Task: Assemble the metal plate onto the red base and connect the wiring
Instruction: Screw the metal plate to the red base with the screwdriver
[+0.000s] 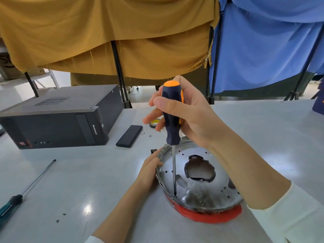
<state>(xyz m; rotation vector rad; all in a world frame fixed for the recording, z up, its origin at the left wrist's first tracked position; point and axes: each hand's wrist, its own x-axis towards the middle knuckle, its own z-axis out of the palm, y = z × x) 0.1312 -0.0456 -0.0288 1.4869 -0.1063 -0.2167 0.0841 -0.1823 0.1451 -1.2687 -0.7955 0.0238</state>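
Note:
A round shiny metal plate (206, 193) with a large hole in its middle sits on the red base (210, 216) near the table's front. My right hand (185, 116) grips the dark blue and orange handle of a screwdriver (172, 123) held upright. The screwdriver's thin shaft runs down to a spot on the plate's near left side. My left hand (149, 171) holds the plate's left rim, its fingertips on the edge. No wiring is clearly visible.
A dark computer case (57, 116) lies at the left back. A flat black device (129, 136) and a roll of tape (154, 122) lie behind the plate, with small screws (147, 134) beside them. A long green-handled screwdriver (26, 188) lies at the left front.

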